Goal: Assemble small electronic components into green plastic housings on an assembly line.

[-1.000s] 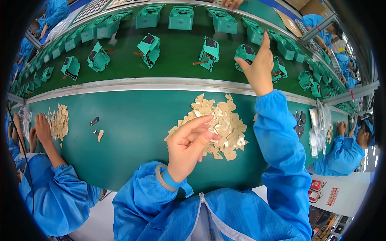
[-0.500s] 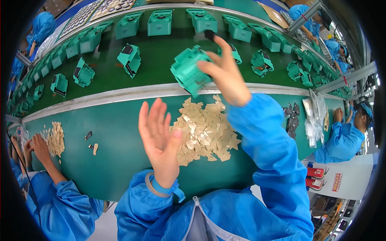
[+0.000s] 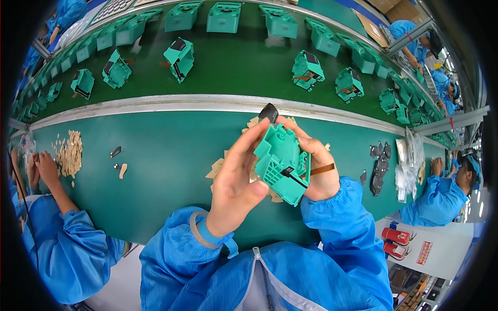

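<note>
A green plastic housing (image 3: 282,160) is held between both hands in the middle, raised over the worktable. My left hand (image 3: 233,179) grips its left side, thumb along the near edge. Round its right side is my right hand (image 3: 320,173), with the fingers partly hidden behind it. A brown ribbon cable (image 3: 322,169) sticks out to the right, across my right hand. At the far end, by the fingertips, a small black angular piece (image 3: 268,112) shows; I cannot tell whether it is attached. Beneath lies a pile of beige cut pieces (image 3: 217,167), mostly covered by my hands.
Beyond a metal rail (image 3: 187,102), a green conveyor (image 3: 233,67) carries several similar housings. Black pieces (image 3: 380,168) and clear plastic bags (image 3: 410,160) lie at right. Two small parts (image 3: 119,168) and another beige pile (image 3: 70,153) lie left. Co-workers (image 3: 67,243) sit at both sides.
My right hand has brought the green housing from over the conveyor edge down toward me. My left hand, open and empty before, has closed on its left side. The view has shifted slightly.
</note>
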`<state>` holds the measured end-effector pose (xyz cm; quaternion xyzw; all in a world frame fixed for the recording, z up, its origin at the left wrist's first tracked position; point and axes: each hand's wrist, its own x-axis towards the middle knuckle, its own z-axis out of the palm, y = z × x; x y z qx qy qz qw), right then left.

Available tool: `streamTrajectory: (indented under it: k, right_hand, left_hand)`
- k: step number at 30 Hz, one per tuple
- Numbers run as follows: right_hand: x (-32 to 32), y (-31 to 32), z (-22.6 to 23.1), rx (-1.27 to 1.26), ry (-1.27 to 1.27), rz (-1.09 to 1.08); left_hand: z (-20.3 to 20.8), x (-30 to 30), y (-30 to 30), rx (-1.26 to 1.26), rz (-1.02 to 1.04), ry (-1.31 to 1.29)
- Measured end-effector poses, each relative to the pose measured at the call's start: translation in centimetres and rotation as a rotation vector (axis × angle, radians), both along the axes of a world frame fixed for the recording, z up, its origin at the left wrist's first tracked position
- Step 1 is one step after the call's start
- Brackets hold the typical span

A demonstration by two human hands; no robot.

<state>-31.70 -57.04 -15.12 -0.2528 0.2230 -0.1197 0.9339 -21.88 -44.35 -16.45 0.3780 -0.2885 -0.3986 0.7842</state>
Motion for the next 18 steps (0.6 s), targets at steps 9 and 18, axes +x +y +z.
streamTrajectory:
  k: [9,18]
  right_hand:
    - [-1.0,-0.5,1.1,-0.288,0.055,-0.007]
    - [-2.7,-3.0,2.7,-0.528,-0.026,0.131]
  left_hand:
    - [-0.3,0.0,-0.1,0.009,-0.064,-0.035]
    - [-0.2,0.4,-0.6,-0.055,-0.240,-0.247]
